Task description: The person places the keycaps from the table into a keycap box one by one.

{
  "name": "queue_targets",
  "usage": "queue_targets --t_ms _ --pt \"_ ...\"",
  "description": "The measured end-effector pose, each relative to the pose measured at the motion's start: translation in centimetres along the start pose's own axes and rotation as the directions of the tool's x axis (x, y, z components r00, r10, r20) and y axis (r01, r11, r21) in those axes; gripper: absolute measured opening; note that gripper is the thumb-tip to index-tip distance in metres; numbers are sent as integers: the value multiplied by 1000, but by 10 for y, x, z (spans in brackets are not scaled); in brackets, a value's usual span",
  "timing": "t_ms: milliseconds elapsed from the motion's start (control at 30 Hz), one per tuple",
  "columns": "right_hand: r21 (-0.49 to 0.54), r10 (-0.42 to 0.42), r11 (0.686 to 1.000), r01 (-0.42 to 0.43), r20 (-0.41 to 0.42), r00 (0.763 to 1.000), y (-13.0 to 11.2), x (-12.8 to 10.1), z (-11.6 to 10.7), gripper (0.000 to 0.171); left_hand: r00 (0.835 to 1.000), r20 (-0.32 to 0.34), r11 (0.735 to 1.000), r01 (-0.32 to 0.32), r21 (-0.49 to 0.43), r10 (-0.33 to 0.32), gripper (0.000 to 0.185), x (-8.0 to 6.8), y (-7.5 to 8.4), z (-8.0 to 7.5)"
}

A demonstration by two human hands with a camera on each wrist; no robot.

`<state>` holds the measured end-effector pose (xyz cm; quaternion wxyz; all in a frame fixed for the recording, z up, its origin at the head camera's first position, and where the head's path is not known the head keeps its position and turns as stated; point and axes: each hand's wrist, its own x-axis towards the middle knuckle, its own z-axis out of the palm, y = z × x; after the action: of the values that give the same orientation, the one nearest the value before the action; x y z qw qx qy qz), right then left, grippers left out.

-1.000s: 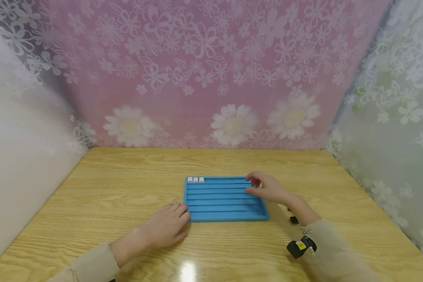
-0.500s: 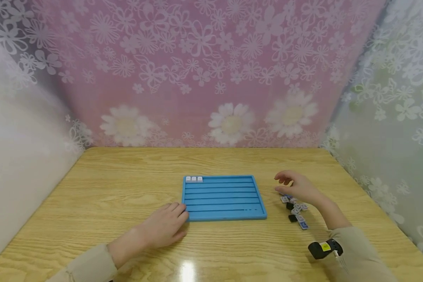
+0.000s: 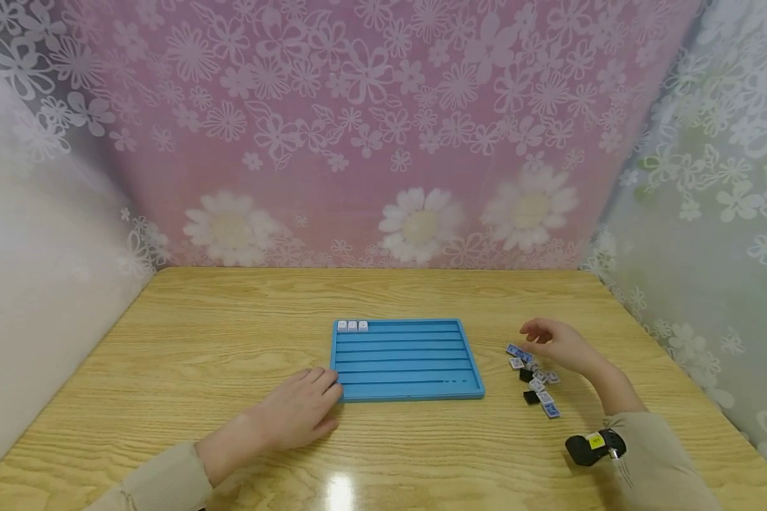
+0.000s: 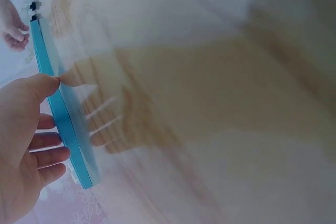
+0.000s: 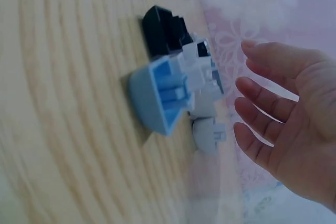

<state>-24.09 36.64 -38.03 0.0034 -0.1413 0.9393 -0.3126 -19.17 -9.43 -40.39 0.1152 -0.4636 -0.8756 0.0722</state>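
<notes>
A blue ridged tray lies on the table with three white keycaps side by side in its top left corner. My left hand rests its fingertips against the tray's near left corner, the thumb apart from it in the head view. Right of the tray lies a loose pile of white, black and blue keycaps, several of them with hollow undersides showing. My right hand is at the far end of this pile beside a long blue keycap, fingers loosely bent with nothing seen between them. A light blue keycap is nearest the right wrist camera.
The wooden table reaches to a pink floral backdrop, with pale panels on both sides. A black wrist camera is strapped at the right sleeve. Bare tabletop lies left of and behind the tray.
My right hand has moved right, from over the tray's right edge to the far end of the keycap pile, uncovering the pile. The left hand stays at the tray's corner.
</notes>
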Motion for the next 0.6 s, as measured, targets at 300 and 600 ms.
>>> queue_targets --t_ms 300,600 --pt "83 18 996 -28 117 993 9 -4 2 34 1000 -2 1000 8 -29 -8 32 0 0 1" --pt "-2 -22 1000 23 120 992 6 -3 13 29 1000 -17 999 -3 -35 2 31 0 -1 3"
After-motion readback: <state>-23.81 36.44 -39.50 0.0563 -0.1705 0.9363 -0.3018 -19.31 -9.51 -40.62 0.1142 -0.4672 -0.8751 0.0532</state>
